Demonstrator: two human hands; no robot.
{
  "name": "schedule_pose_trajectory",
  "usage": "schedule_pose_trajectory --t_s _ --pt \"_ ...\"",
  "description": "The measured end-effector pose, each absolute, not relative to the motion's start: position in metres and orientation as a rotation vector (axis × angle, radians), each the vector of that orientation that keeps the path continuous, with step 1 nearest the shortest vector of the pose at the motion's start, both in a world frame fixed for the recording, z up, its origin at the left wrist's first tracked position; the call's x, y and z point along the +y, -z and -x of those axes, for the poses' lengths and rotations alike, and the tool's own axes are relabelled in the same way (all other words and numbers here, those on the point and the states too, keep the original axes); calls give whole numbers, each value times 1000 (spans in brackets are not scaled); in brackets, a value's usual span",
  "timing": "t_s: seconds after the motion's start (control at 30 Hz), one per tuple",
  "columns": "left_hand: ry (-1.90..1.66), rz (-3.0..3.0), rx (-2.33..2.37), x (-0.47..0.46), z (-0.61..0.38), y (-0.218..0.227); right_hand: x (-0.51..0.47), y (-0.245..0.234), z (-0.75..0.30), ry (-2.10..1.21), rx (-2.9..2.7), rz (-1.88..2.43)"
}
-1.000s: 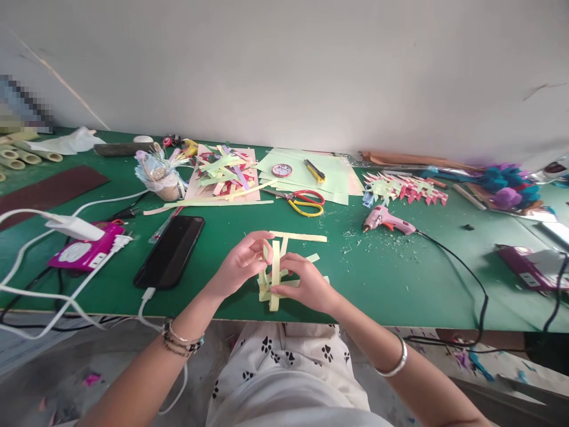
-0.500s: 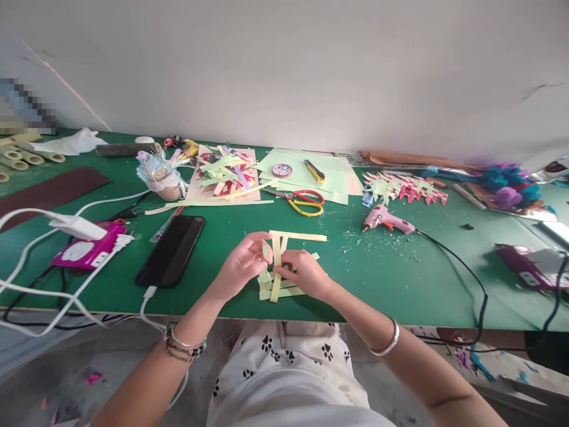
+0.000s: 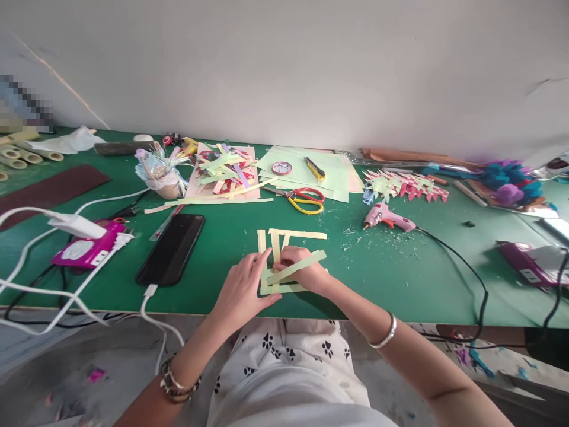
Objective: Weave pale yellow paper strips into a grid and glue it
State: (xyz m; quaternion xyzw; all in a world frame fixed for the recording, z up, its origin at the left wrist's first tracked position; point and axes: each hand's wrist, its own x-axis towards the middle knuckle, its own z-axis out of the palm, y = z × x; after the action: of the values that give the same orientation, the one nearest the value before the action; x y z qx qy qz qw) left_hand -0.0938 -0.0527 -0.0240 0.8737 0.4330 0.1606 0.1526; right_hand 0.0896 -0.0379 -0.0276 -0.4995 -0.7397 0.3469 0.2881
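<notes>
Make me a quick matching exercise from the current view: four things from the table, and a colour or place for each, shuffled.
Column one:
1. paper strips
2. glue gun
3. scissors
4. phone

Column two:
A. pink all along its body
B. black, with a white cable at its near end
C. pale green and yellow, at the left hand and right hand
D. one red handle and one yellow

Right pairs: 1-C, 2-A, 3-D, 4-B
</notes>
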Motion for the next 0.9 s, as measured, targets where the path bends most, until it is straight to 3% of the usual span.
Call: schedule_pose_trajectory --t_s 0.47,0.67,0.9 --pt "-456 -2588 1212 -41 89 26 -13 28 -106 -849 -1857 1400" --pt "-403 -2543 1153 -46 108 26 -26 6 -143 -486 -1508 1395" --pt "-395 -2570 1080 -40 102 24 -65 0 -122 -501 -2301 1352"
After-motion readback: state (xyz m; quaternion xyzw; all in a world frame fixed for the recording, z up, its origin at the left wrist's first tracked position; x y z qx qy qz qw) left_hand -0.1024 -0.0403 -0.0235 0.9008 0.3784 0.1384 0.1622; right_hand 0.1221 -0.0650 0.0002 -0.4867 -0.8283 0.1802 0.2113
